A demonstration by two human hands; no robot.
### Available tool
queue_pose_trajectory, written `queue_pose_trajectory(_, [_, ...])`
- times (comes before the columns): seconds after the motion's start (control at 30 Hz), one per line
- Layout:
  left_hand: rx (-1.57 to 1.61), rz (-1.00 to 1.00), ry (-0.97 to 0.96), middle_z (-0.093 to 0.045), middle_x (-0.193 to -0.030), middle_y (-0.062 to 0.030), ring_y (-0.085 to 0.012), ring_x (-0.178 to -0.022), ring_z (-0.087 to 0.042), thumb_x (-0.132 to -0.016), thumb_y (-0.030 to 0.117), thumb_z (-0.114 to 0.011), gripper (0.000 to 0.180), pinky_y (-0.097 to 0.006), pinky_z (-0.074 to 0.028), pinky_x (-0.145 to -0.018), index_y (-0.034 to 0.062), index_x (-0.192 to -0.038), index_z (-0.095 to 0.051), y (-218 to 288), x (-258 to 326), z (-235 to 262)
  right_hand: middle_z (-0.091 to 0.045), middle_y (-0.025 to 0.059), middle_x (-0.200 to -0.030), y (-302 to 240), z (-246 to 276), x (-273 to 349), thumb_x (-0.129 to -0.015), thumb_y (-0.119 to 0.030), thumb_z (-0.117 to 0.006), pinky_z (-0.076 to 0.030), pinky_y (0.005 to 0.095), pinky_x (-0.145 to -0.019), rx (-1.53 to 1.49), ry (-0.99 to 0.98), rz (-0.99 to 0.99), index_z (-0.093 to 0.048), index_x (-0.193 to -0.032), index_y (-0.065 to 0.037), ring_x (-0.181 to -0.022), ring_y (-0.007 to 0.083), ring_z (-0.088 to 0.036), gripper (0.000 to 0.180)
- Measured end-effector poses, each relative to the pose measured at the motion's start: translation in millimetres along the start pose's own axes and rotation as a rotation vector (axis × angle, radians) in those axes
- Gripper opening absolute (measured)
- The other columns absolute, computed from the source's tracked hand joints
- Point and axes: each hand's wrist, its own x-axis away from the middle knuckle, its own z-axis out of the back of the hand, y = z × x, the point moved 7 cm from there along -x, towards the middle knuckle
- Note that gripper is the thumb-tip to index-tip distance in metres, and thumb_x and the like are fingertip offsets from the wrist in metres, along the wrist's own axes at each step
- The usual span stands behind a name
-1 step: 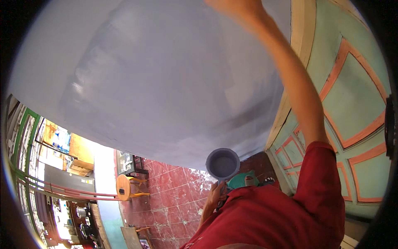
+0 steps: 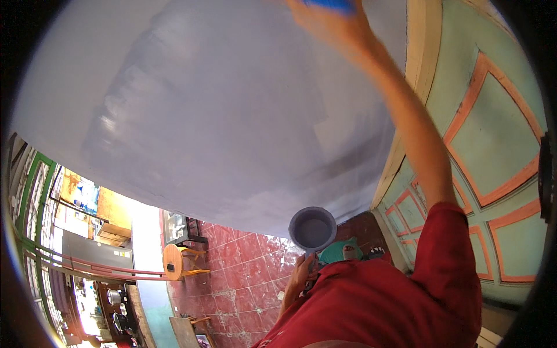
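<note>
My left hand (image 2: 301, 275) is closed round the handle of a round grey dipper (image 2: 313, 229), held low in front of my body. Grey liquid that looks like paint lies inside it. High up, my right hand (image 2: 336, 26) is against or close to the wall (image 2: 220, 116), its arm stretched out; it is partly cut off by the top edge and smeared by motion. A blue object (image 2: 332, 3) shows in its grip; the rest of it is out of view. The wall is lilac-grey, with darker, wet-looking patches and streaks.
A pale wooden frame (image 2: 422, 52) borders the wall on the right, beside a green door with orange-trimmed panels (image 2: 493, 133). Below are red floor tiles (image 2: 232, 261), an orange stool (image 2: 173, 262) and a dark cabinet (image 2: 180, 228). Green bars (image 2: 29, 203) stand far left.
My right hand has come down slightly, bringing the blue object into view at the top edge. The dipper and my left hand have hardly moved.
</note>
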Motion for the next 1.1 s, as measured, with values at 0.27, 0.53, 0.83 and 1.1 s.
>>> queue_pose_trajectory(0.27, [-0.066, -0.006, 0.055, -0.045, -0.062, -0.0013, -0.0085, -0.042, -0.034, -0.101, 0.026, -0.048, 0.019, -0.024, -0.023, -0.037, 0.0085, -0.094, -0.048, -3.0, 0.5, -19.4, -0.067, 0.0105, -0.109, -67.7, 34.9, 267.7, -0.071, 0.001, -0.072, -0.053, 0.0411, -0.087, -0.313, -0.608, -0.590, -0.059, -0.123, -0.018, -0.101, 0.0304, -0.064, 0.056])
queue_pose_trajectory(0.53, [-0.043, -0.032, 0.078, -0.045, -0.064, -0.0008, -0.0075, -0.043, -0.035, -0.102, 0.028, -0.047, 0.022, -0.022, -0.023, -0.037, 0.0070, -0.097, -0.048, -13.5, 3.3, -9.4, -0.070, 0.0070, -0.092, -15.3, -3.6, 63.5, -0.078, 0.003, -0.065, -0.053, 0.0326, -0.071, -0.174, -0.170, -0.196, -0.068, -0.099, -0.010, -0.080, 0.0233, -0.066, 0.025])
queue_pose_trajectory(0.83, [0.000, -0.018, 0.182, -0.044, -0.063, 0.0006, -0.0062, -0.043, -0.033, -0.102, 0.029, -0.047, 0.023, -0.022, -0.024, -0.038, 0.0065, -0.098, -0.049, -8.5, 20.3, -21.2, -0.071, 0.0091, -0.103, -15.3, -13.2, 129.0, -0.080, 0.003, -0.064, -0.055, 0.0359, -0.081, -0.118, -0.105, -0.154, -0.067, -0.109, -0.011, -0.091, 0.0268, -0.068, 0.032])
queue_pose_trajectory(1.1, [-0.009, -0.050, 0.115, -0.044, -0.063, 0.0007, -0.0063, -0.043, -0.033, -0.102, 0.027, -0.045, 0.020, -0.023, -0.024, -0.038, 0.0080, -0.100, -0.050, -5.5, 18.9, -25.7, -0.066, 0.0084, -0.106, -127.1, 29.3, 405.8, -0.076, -0.003, -0.071, -0.055, 0.0404, -0.084, -0.295, -0.733, -0.688, -0.061, -0.116, -0.016, -0.097, 0.0291, -0.064, 0.044])
